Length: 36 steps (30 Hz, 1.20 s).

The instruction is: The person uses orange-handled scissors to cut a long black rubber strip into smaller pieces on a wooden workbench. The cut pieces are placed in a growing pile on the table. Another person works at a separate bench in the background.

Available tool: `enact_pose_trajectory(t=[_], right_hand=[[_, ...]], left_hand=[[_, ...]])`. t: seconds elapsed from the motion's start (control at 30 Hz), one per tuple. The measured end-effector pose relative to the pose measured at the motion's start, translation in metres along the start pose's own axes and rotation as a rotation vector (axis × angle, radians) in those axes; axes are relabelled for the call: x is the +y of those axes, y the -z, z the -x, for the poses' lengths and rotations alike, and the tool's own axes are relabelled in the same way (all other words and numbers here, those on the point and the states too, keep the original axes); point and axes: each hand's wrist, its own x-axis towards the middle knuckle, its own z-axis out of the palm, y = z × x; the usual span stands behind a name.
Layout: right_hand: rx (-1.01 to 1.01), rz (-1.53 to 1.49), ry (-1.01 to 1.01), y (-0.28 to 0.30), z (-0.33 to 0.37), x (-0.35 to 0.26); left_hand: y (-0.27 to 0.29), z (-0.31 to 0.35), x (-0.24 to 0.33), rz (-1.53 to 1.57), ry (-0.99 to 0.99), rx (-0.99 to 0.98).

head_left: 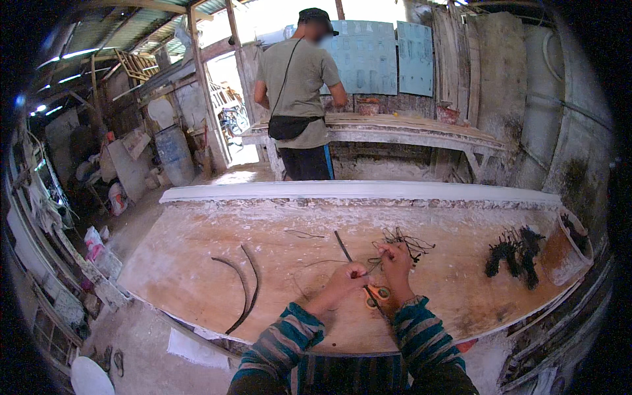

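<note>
- Left hand (343, 280) fingers pinch thin black wire (342, 247) on the bench (197, 276).
- Right hand (397, 262) fingers pinch the tangled wire bundle (405, 240); orange pliers (376, 294) lie between.
- The wire looks light and springy; best gripped near its end.

Pale wood, dark wire, striped sleeves

The tabletop (197, 263) is seen in pale tan wood, smeared with white along its far edge. Sleeves (283, 339) striped in teal, brown and grey are worn above the left hand (345, 280) and right hand (395, 260). Orange handles are shown on the scissors (376, 294). The wire tangle (401, 240) and the curved strips (245, 283) are dark, the clumps (517, 253) black. An olive shirt (299, 79) and black bag (288, 126) are worn by the other person.
</note>
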Motion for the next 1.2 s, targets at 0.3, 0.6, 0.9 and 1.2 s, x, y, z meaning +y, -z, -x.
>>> enact_pose_trajectory(t=[0.3,0.6,0.9,1.2], right_hand=[[-0.393,-0.275,0.345,-0.01,0.015,-0.017],[-0.883,-0.723,0.048,-0.003,0.031,-0.05],[-0.881,-0.624,0.178,0.008,0.021,-0.057],[-0.568,-0.683,-0.069,0.011,0.017,-0.058]], left_hand=[[0.056,-0.026,-0.053,0.075,-0.017,0.578],[0.056,-0.028,-0.061,0.12,-0.026,0.678],[0.049,-0.027,-0.064,0.026,0.019,0.565],[0.041,-0.02,-0.042,-0.014,0.021,0.291]])
